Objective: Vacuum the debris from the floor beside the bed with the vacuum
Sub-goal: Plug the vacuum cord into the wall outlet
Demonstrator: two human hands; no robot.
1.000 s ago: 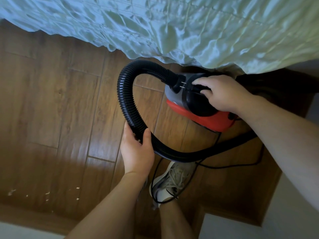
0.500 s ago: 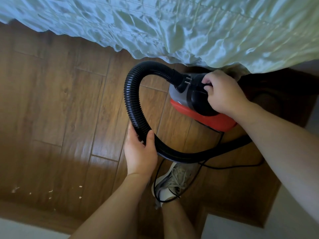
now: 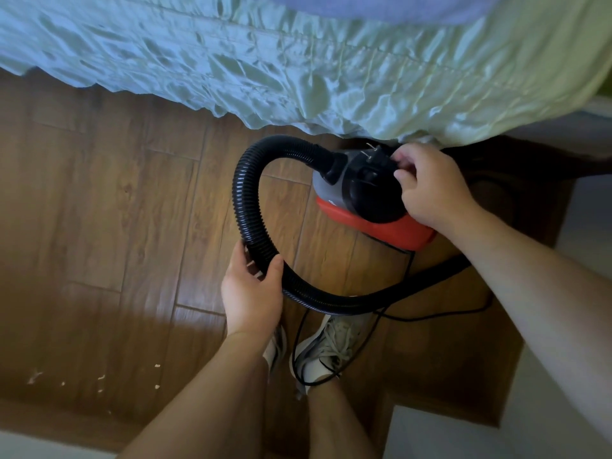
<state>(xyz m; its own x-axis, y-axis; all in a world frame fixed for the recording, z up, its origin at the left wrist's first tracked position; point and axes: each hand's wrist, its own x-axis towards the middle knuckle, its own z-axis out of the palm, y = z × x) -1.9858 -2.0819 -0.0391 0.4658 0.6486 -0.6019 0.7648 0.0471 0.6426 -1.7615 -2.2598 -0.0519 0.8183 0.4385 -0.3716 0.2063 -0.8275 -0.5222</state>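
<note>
Judging by the pale crumbs (image 3: 99,382) scattered untouched on the floor (image 3: 99,210) at lower left, the cleaning itself has not begun; all of it looks left to do. What I see is setting up: the vacuum (image 3: 367,200) sits on the boards just at the edge of the bed (image 3: 298,61), well apart from the debris. The right hand (image 3: 430,187) rests on top of its dark rounded body, fingers curled at what may be a handle or a switch; whether that grip is closed on anything I cannot tell. The left hand (image 3: 253,293) has its grip wrapped around the hose (image 3: 245,210), thumb over the top. The hose is black, ribbed and springy, sweeping in a wide loop from the body and away under the right arm; its nozzle end is out of sight. The base is glossy red plastic. A thin black cord (image 3: 440,316) trails over a laced shoe (image 3: 328,346). The floor is warm, polished wood plank; the bedcover is crinkled pale satin.
</note>
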